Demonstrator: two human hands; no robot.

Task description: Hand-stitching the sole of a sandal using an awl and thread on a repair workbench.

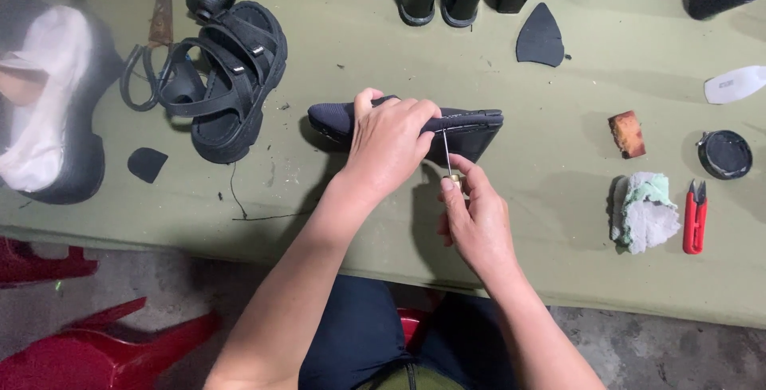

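The left hand [391, 139] is clamped over a dark shoe [415, 128] lying on its side mid-surface [335, 47]. Just below it, the right hand [477, 218] pinches a thin metal awl [448, 160], tip touching the shoe's edge. A black sandal [231, 79] sits well left, red snips [694, 216] far right.

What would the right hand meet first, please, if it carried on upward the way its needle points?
The right hand would most likely meet the black shoe first; the needle tip already sits at its edge.
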